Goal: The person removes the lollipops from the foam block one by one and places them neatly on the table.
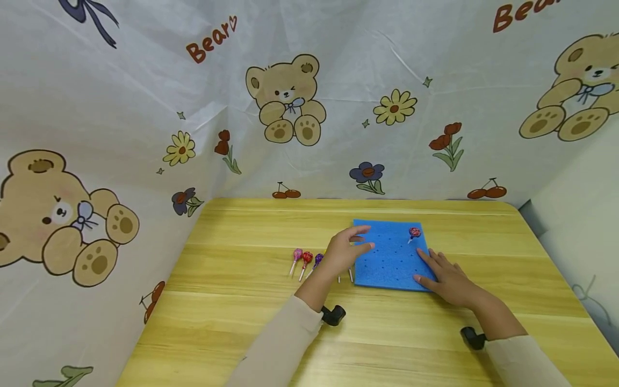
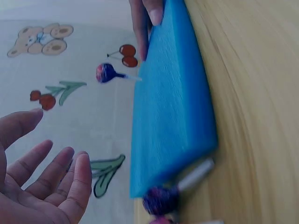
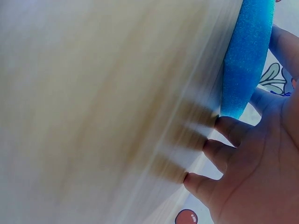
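Observation:
A blue foam board (image 1: 387,263) with rows of small holes lies on the table. One lollipop (image 1: 414,232) stands by its stick in the board's upper right part. My left hand (image 1: 344,250) is raised over the board's left edge, fingers apart with nothing between them; the left wrist view also shows its palm bare. At the lower right corner of the board, my right hand (image 1: 450,279) rests with thumb and index finger on the foam. Its other fingers (image 3: 219,156) touch the tabletop beside the edge.
Several lollipops lie in a row left of the board, among them a pink one (image 1: 297,252), a red one (image 1: 307,257) and a purple one (image 1: 318,259); my left hand and forearm partly cover the row. Behind the wooden table (image 1: 242,301) hangs a bear-print cloth (image 1: 338,156).

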The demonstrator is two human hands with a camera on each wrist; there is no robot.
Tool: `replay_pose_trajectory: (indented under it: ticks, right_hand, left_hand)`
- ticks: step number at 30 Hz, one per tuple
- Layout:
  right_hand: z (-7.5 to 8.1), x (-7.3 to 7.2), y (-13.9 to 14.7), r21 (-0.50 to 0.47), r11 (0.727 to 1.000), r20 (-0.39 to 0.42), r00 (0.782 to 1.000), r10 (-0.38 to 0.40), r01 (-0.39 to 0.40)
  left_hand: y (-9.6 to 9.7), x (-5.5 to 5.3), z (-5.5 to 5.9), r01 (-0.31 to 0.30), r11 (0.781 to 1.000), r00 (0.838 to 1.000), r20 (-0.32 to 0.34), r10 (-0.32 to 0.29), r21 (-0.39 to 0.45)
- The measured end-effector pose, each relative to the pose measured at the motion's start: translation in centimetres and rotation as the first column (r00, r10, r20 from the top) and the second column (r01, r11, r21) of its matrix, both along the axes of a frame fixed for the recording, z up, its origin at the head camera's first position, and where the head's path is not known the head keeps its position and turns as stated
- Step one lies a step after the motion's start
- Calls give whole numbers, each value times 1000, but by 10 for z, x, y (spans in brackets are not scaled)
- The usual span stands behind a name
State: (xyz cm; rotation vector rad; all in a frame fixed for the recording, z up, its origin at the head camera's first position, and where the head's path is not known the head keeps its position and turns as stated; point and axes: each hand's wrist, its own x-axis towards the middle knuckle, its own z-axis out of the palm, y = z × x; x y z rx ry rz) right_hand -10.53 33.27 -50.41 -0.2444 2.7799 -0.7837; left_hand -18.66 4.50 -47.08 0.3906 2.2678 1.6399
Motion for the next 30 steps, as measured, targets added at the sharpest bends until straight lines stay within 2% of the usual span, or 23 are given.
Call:
replay_pose_trajectory:
  ticks: [4,7,15,23,27,30]
  right_hand:
    - [-1,-1,0,14,1000,6,1000,-4,4]
    - [-3,-3,0,18,1000,8,1000,-4,4]
    - [-6,-2,2,-7,1000,-24,1000,-6,6]
    - [-5,-5,2,26,1000,4,1000,0,0]
    - [-5,-4,2,29,1000,3,1000,1,-1]
    - [-6,-4,3,31,1000,-2,1000,0,0]
  left_hand:
    - [24,-2,4,37,997,999,-19,-39,-68]
    - [40,-4,3,40,994,999,-25,-43,-106]
    - [73,-16,-9,-4,988,997,-75,-8,-156]
    - [99,-24,-23,-28,981,994,-105,8,-191]
    - [107,-25,-25,-29,966,986,-165,-14,-256]
    - [114,-26,-27,-26,939,967,-246,-63,-343]
